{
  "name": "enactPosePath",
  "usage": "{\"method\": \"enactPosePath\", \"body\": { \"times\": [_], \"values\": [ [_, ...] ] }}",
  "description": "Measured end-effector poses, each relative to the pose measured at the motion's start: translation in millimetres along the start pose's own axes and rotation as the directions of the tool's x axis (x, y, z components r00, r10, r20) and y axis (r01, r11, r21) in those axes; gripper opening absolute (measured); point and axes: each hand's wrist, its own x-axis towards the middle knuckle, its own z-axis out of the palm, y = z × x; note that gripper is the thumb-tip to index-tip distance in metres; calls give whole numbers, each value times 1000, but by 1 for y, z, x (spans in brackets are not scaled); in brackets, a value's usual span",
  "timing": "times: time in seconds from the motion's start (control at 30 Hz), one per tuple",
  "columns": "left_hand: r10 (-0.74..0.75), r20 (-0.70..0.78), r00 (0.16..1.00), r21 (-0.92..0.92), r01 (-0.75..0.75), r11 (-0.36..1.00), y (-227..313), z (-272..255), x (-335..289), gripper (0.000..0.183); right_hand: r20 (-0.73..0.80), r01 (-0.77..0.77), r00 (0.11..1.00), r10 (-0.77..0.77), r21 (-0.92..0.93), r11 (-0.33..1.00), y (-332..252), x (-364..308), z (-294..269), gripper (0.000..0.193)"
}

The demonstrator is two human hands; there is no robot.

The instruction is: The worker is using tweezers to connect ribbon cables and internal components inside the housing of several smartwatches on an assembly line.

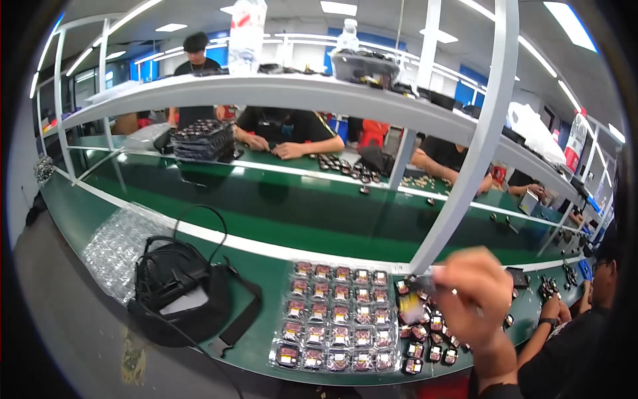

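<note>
My right hand [475,292] is raised over the right part of the green bench, its fingers closed in a pinch. From the fingertips hangs a small dark piece with a yellow and pale label [412,306], smeared by motion, so its kind is unclear. Below and behind it, several small black units with labels [413,366] lie loose. Left of them stands a clear plastic blister tray [274,359], its pockets filled with rows of similar small labelled units [340,316]. My left hand is not in view.
A black bag [183,299] with a strap and clear bubble wrap [116,249] lie on the left. A green conveyor belt [266,209] runs behind; a white upright post [465,166] rises near my hand. A co-worker [578,326] sits close at right; others work across the belt.
</note>
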Motion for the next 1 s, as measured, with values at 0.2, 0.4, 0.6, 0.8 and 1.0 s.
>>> {"method": "enactPosePath", "body": {
  "times": [0.2, 0.4, 0.6, 0.8, 1.0],
  "values": [
    [-159, 11, 987, -81, 159, 984, -5, -3, 5, 41, -193, 267, 919, -344, -338, 903, 72, 174, 78, 16],
    [-162, -40, 986, -108, 157, 982, -8, -10, 2, 40, -58, 101, 987, -149, -502, 859, 121, 273, 133, 16],
    [-191, -36, 981, -94, 187, 978, -7, -11, -10, 37, 87, 21, 996, 21, -454, 891, 108, 264, 148, 27],
    [-210, -20, 978, -86, 207, 975, -11, -19, -2, 37, 105, 129, 988, -116, -119, 984, 43, 138, 118, 22],
    [-129, -1, 992, -26, 128, 991, 0, -14, 7, 36, 390, -272, 875, 288, -97, 957, -25, -52, 60, 29]
  ]
}}
